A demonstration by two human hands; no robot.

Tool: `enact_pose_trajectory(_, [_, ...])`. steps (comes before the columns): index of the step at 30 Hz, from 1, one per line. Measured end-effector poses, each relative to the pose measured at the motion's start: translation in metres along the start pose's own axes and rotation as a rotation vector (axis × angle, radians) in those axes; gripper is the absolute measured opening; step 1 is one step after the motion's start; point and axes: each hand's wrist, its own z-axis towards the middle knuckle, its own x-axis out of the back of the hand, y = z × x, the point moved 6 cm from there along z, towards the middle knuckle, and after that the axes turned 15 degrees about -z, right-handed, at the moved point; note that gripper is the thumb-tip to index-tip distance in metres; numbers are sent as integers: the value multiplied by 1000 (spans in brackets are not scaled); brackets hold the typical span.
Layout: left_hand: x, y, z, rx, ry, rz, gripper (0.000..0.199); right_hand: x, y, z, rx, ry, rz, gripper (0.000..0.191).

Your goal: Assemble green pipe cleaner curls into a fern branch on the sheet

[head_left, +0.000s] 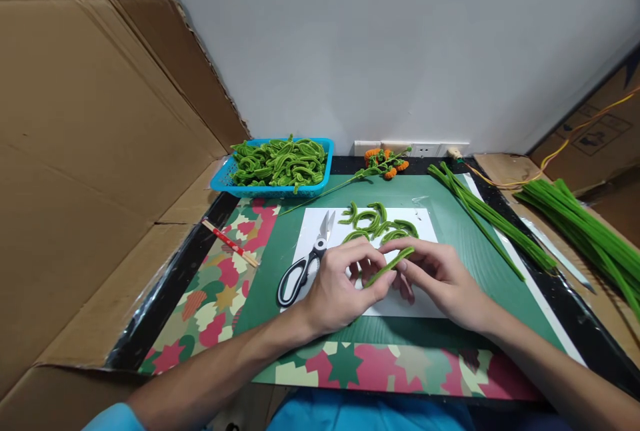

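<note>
My left hand and my right hand meet over a white sheet of paper. Between them is a green pipe cleaner piece, slanting up to the right. Left thumb and fingers pinch its lower part; the right thumb and fingers close around its upper end. Just beyond my fingers lie several curled green pipe cleaner pieces on the paper. Beside my left hand rest black-handled scissors, blades slightly apart and pointing away from me. Some of the right fingers are hidden behind the left hand.
A blue basket of bent green pieces stands at the back left. Orange fuzzy flowers on a green stem lie by the wall. Long green pipe cleaners lie at right, near a pale blade-like strip. Wrapped chopsticks are at left.
</note>
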Motion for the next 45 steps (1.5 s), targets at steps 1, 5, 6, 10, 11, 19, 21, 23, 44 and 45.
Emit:
enact_pose_trajectory(1, [0, 0, 0, -2, 9, -1, 9, 1, -1, 0, 5, 11, 25, 31])
enact_pose_trajectory(5, [-3, -9, 0, 142, -23, -43, 14, 6, -5, 1, 39, 52, 129, 26])
enact_pose_trajectory(6, [-6, -14, -2, 211, -49, -95, 16, 7, -5, 1, 42, 64, 141, 25])
enact_pose_trajectory(10, [-17, -26, -10, 423, -128, -387, 25, 12, -1, 2, 52, 98, 158, 25])
enact_pose_trajectory(11, [-18, -27, -11, 431, -124, -430, 26, 13, 0, 2, 61, 104, 167, 27])
enact_pose_trajectory(19, [27, -11, 10, 146, 224, -542, 30, 0, -30, -5, 304, 137, -401, 18])
enact_pose_trajectory(21, [45, -5, 19, 77, 300, -544, 31, -33, -48, -8, 542, -43, -748, 23])
enact_pose_trajectory(23, [65, -1, 27, 15, 371, -543, 29, -63, -62, -9, 765, -88, -1060, 27])
enact_pose_trajectory(44, [123, -15, 31, -120, 564, -394, 36, -158, -57, 66, 1051, -546, -1417, 21])
enact_pose_trajectory(45, [123, -14, 31, -111, 564, -392, 36, -159, -59, 65, 1083, -543, -1411, 22])
